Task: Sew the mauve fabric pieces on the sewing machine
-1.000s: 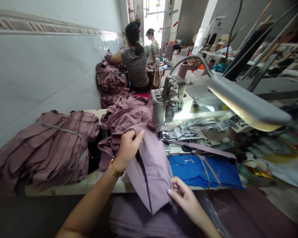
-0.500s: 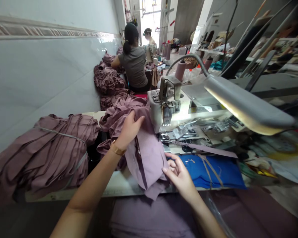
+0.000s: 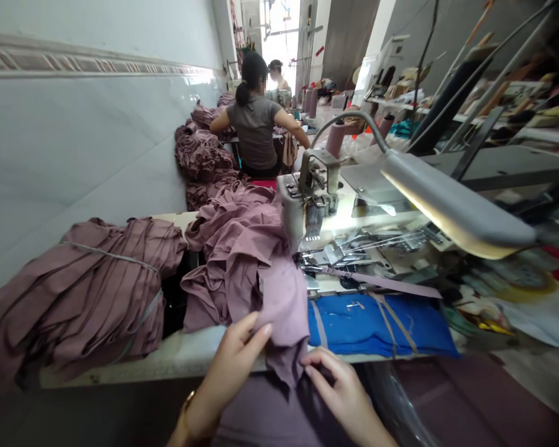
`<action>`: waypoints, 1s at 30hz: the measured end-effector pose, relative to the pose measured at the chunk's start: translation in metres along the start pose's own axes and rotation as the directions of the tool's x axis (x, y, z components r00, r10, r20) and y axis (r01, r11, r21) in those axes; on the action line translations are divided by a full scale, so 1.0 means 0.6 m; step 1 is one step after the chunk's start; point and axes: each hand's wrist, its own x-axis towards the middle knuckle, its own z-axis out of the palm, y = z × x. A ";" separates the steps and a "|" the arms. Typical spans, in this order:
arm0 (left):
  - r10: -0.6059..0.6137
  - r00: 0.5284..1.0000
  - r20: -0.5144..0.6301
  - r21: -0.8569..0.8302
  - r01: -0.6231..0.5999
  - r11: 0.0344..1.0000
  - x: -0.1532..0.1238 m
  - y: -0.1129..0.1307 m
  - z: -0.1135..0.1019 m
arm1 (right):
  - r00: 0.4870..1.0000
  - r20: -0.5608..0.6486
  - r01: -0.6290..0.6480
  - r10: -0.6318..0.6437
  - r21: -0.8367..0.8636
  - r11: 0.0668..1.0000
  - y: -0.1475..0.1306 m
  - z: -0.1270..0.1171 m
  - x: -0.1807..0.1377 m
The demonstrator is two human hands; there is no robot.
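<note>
Pinching cloth [image 3: 284, 304] hem: right hand [image 3: 342, 391], grip closed on it. Left hand [image 3: 230, 366] touches cloth at its 8 o'clock, grip unclear. Cloth drapes over tabletop [image 3: 184, 355] edge, 6 o'clock of machine [image 3: 307, 205].

Garment workshop, sewing machine [image 3: 307, 205], fabric bundles [image 3: 84, 285]

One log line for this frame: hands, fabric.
left hand: fingers on mauve fabric piece, grip unclear | right hand: pinching its lower edge | piece hangs over pale table edge by grey sewing machine | blue cloth alongside
</note>
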 end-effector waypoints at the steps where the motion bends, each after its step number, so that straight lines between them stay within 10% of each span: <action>1: -0.037 0.999 0.019 -0.142 0.040 0.989 -0.002 0.007 -0.010 | 1.000 -0.024 0.001 -0.001 -0.007 1.000 0.004 -0.008 -0.007; 8: -0.047 0.996 -0.072 -0.169 0.034 0.985 0.001 0.031 -0.016 | 0.970 -0.243 0.020 -0.019 0.002 1.000 0.034 -0.055 -0.027; 30: 0.301 0.937 -0.178 0.113 -0.284 0.952 0.169 0.096 -0.094 | 0.995 -0.102 0.013 -0.011 0.020 1.000 -0.021 -0.068 0.076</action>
